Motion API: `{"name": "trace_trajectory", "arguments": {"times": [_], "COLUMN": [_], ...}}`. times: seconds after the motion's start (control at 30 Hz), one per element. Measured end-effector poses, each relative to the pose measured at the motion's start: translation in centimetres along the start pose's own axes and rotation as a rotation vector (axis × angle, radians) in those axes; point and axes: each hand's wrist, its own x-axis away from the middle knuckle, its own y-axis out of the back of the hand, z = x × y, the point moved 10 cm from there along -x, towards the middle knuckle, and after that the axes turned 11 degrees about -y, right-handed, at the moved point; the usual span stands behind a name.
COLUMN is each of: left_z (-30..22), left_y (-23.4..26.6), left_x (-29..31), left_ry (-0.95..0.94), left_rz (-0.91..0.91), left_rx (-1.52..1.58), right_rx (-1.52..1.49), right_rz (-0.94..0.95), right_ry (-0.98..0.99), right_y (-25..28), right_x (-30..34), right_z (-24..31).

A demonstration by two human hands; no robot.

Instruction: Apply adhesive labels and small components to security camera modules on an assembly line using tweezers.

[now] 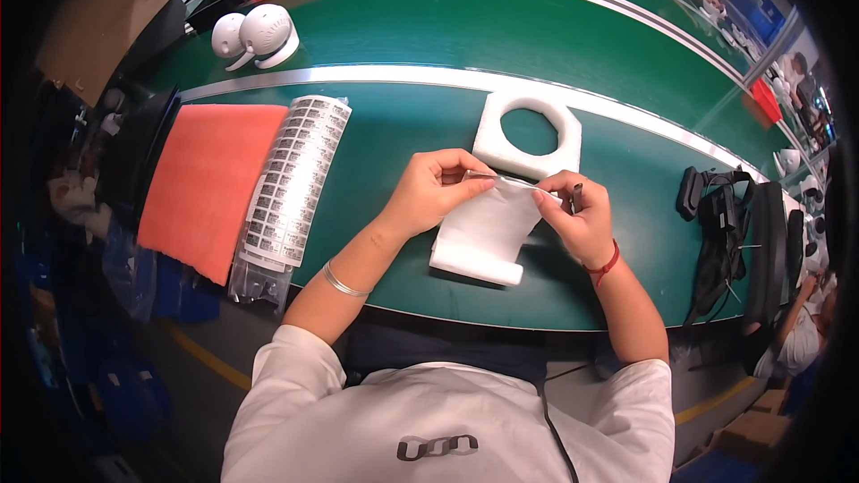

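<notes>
Farthest to the left of the left hand lies an orange sheet (210, 183); beyond that hand, up and to its left, stand two white rounded devices (268, 31). Closer on its left is a sheet of labels (300, 170), its rows of dark print too fine to read. The left hand (434, 190) is curled, thumb and forefinger pinching the upper left edge of a white sheet (497, 219), which spans between both hands, its near end thick and rolled. Below the hands, the white shirt (358, 429) bears dark linked shapes. Just beyond them sits a white foam block (573, 130) with a round hole. The right hand (577, 219), fingers bent, pinches the sheet's upper right edge; a small dark thing among its fingers is unclear. Well to its right lie black straps (716, 224)
</notes>
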Motion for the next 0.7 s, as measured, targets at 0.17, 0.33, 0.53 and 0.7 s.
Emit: {"name": "trace_trajectory", "arguments": {"times": [0.17, 0.33, 0.53, 0.7], "left_z": [-2.0, -3.2, -2.2, -3.6], "left_y": [1.3, 6.1, 9.0, 9.5], "left_x": [1.9, 9.2, 16.0, 16.6], "left_ry": [0.027, -0.030, -0.079, -0.225], "left_rz": [-0.093, -0.380, -0.576, -0.535], "left_rx": [-0.029, -0.123, -0.101, -0.346], "right_rx": [0.023, 0.076, 0.642, 0.997], "right_rz": [0.091, -0.018, 0.356, 0.359], "right_ry": [0.040, 0.080, 0.358, 0.347], "right_y": [-0.7, 0.3, -17.4, -33.5], "right_x": [0.0, -2.0, -10.9, -23.1], "right_z": [2.2, 4.0, 11.9, 7.9]}}
